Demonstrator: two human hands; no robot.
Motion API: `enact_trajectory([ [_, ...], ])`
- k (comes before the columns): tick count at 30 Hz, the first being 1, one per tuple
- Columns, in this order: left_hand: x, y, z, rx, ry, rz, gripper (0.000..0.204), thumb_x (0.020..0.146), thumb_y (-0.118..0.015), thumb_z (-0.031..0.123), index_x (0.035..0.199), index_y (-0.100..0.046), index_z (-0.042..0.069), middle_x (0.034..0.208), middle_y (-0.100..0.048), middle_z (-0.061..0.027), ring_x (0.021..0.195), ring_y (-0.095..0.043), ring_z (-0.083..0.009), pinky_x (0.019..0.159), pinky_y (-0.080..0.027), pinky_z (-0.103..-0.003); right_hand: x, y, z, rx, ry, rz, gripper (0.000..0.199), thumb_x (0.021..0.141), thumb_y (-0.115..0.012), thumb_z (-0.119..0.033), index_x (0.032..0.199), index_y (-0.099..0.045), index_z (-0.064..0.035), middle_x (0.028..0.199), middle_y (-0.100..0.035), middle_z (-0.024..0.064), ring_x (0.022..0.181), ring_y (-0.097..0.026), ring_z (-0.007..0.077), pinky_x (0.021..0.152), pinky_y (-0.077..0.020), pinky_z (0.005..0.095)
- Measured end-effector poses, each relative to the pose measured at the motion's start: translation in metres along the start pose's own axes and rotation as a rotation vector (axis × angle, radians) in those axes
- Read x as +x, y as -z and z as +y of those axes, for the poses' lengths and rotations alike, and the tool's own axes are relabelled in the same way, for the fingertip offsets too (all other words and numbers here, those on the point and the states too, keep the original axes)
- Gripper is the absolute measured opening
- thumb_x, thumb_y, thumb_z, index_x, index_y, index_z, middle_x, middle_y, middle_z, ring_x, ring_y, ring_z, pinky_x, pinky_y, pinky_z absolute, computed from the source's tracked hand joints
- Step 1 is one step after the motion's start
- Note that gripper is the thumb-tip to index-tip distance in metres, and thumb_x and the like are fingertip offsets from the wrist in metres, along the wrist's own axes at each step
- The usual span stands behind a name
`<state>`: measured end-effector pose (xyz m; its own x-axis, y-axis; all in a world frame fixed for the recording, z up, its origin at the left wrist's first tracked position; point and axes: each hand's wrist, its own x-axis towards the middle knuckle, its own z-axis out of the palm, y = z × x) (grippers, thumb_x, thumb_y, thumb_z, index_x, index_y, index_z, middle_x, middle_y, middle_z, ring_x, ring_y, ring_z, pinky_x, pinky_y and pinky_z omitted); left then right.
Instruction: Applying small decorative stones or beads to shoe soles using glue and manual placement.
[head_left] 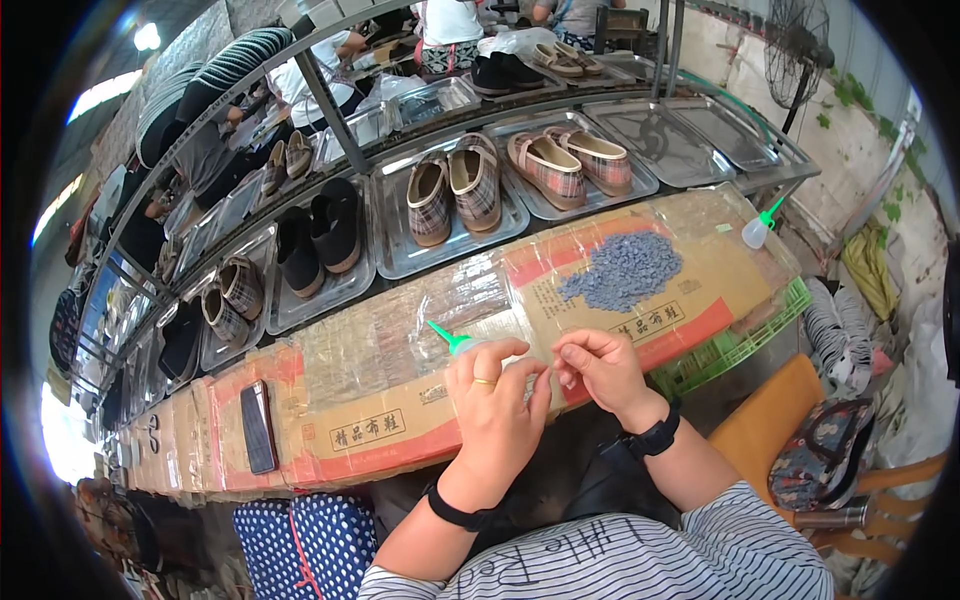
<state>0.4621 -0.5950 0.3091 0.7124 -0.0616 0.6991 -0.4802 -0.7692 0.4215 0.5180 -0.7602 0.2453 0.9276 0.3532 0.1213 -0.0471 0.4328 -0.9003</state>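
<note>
My left hand (498,392), with a ring on one finger, is closed with thumb and fingertip pinched together above the cardboard-covered bench (380,370). Beside it, my right hand (602,372) is also closed in a pinch, its fingertips close to the left ones. Whatever lies between the fingertips is too small to make out. A green-nozzled squeeze bottle (455,341) shows just behind my left hand. Its body is mostly hidden, and I cannot tell whether the hand touches it. Farther off, right of centre, lies a heap of small blue-grey pieces (625,270).
A metal rack of trays (395,262) runs along the bench's far side, holding plaid shoes (475,185) and black shoes (318,240). A phone (258,428) lies at left. Another squeeze bottle (760,228) stands far right, above a green crate (735,345). People sit beyond the rack.
</note>
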Motion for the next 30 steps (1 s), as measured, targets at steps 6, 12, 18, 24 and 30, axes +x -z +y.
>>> enact_trajectory([
  [6, 0.000, -0.016, 0.001, 0.062, 0.021, -0.001, 0.019, 0.071, -0.077, 0.005, 0.085, -0.066, 0.013, 0.103, -0.060, -0.0034, 0.097, -0.053, -0.0267, 0.082, -0.037, -0.040, -0.001, 0.005, -0.001, -0.077, 0.058, -0.064, 0.015, 0.097, -0.058, -0.006, 0.102, -0.068, 0.0039, 0.084, -0.068, 0.0043, 0.071, -0.062, 0.0079, 0.065, -0.0523, 0.0221],
  [12, 0.001, -0.023, 0.000, 0.072, 0.011, 0.008, 0.020, 0.070, -0.077, 0.006, 0.085, -0.066, 0.013, 0.102, -0.060, -0.0031, 0.098, -0.053, -0.0259, 0.081, -0.036, -0.040, -0.002, 0.006, -0.005, -0.123, 0.065, -0.062, 0.014, 0.097, -0.058, -0.005, 0.100, -0.068, 0.0040, 0.083, -0.068, 0.0042, 0.069, -0.061, 0.0077, 0.062, -0.0516, 0.0216],
  [18, 0.006, -0.024, 0.000, 0.095, 0.000, -0.024, 0.018, 0.070, -0.077, 0.007, 0.083, -0.065, 0.012, 0.102, -0.060, -0.0030, 0.097, -0.054, -0.0255, 0.081, -0.036, -0.039, -0.003, -0.001, -0.011, -0.267, 0.165, -0.030, 0.010, 0.095, -0.060, -0.002, 0.095, -0.068, 0.0046, 0.082, -0.066, 0.0042, 0.068, -0.060, 0.0081, 0.060, -0.0497, 0.0219],
  [24, 0.011, -0.027, -0.002, 0.134, -0.047, -0.086, 0.020, 0.068, -0.075, 0.007, 0.082, -0.061, 0.009, 0.104, -0.060, -0.0041, 0.096, -0.053, -0.0263, 0.081, -0.036, -0.040, -0.003, -0.001, -0.013, -0.481, 0.325, -0.024, 0.008, 0.092, -0.062, -0.001, 0.092, -0.067, 0.0048, 0.079, -0.064, 0.0064, 0.066, -0.060, 0.0092, 0.058, -0.0480, 0.0234],
  [30, 0.011, -0.028, -0.006, 0.088, -0.069, -0.091, 0.021, 0.065, -0.073, 0.005, 0.080, -0.058, 0.008, 0.105, -0.059, -0.0050, 0.096, -0.052, -0.0270, 0.083, -0.036, -0.041, -0.005, -0.002, -0.013, -0.425, 0.241, -0.004, 0.008, 0.093, -0.062, -0.002, 0.092, -0.068, 0.0042, 0.080, -0.065, 0.0057, 0.065, -0.060, 0.0087, 0.058, -0.0484, 0.0235],
])
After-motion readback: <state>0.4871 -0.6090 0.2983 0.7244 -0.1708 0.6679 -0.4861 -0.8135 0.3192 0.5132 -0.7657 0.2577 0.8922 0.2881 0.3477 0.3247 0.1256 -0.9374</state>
